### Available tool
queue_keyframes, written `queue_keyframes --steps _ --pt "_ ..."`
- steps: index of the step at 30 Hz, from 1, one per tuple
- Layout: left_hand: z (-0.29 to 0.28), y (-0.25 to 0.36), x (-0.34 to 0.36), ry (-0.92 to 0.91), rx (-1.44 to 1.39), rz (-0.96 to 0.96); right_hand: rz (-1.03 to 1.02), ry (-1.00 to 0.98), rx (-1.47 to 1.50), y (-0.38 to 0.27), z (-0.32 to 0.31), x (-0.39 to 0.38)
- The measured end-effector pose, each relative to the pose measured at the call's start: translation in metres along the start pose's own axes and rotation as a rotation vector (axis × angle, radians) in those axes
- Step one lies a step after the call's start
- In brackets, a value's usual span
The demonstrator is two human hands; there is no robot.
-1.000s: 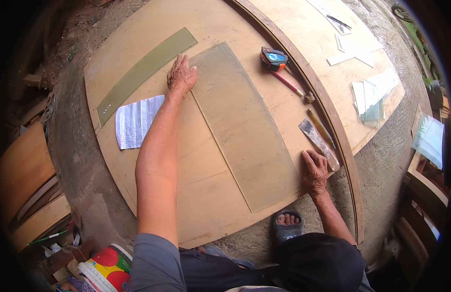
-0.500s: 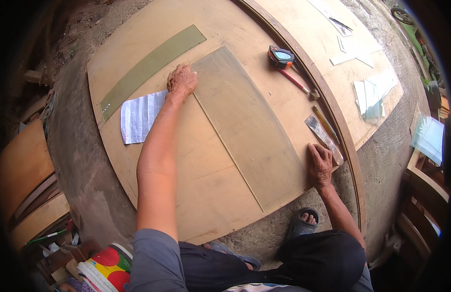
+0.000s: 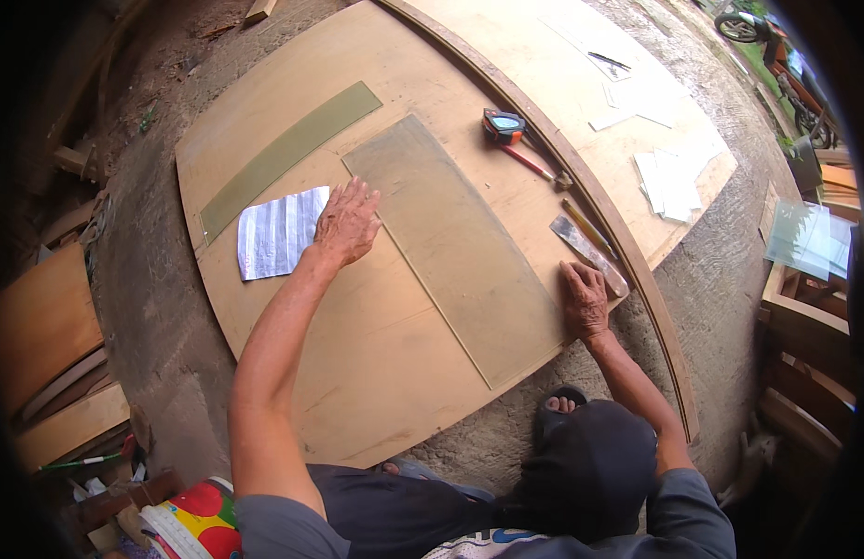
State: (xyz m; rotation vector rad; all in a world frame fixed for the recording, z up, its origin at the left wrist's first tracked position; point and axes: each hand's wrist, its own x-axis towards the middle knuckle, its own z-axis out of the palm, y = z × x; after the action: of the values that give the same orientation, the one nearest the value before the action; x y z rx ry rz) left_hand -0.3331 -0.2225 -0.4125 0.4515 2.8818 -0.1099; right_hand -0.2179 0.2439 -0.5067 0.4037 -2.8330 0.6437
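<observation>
A long, slightly smoky glass pane point(image 3: 450, 252) lies flat on the plywood board point(image 3: 394, 391). My left hand point(image 3: 350, 222) is open, fingers stretched out over the pane's left edge, palm down. Under its wrist side, a creased silvery sheet of paper point(image 3: 278, 233) lies on the board. Beyond the paper lies a narrow greenish glass strip point(image 3: 292, 154). My right hand point(image 3: 585, 300) rests at the board's near right edge, beside the pane's corner. Its fingers are curled, with nothing visible in them. Close to it lie a flat scraper-like blade point(image 3: 590, 253) and a thin yellowish rod-shaped tool point(image 3: 590, 229).
A tape measure point(image 3: 503, 126) and a red-handled tool point(image 3: 534, 166) lie along a raised wooden strip point(image 3: 544, 126). Across the strip are glass offcuts point(image 3: 669, 186) and a black pen-like tool point(image 3: 609, 61). More glass sheets point(image 3: 809, 240) lean at right; a colourful bucket point(image 3: 204, 522) stands lower left.
My left hand has drawn back toward me along the pane's edge, and its fingers have straightened. My right hand stays at the board's edge. The whole view has shifted slightly.
</observation>
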Motion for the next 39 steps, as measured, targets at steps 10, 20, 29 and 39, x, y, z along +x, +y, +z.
queue_keyframes --steps 10,20,29,39 --pt "-0.015 0.020 -0.092 0.108 -0.221 -0.091 0.104 0.005 -0.016 0.016 -0.084 -0.034" --pt "-0.007 0.037 -0.093 0.024 -0.216 -0.075 0.441 -0.439 -0.297 0.116 -0.158 -0.120" --pt "-0.065 0.110 -0.033 0.084 -0.304 0.041 0.727 -0.682 1.114 0.032 -0.238 -0.086" --pt "-0.045 0.225 0.038 -0.123 -0.974 0.006 0.740 -0.660 1.105 -0.009 -0.214 -0.116"
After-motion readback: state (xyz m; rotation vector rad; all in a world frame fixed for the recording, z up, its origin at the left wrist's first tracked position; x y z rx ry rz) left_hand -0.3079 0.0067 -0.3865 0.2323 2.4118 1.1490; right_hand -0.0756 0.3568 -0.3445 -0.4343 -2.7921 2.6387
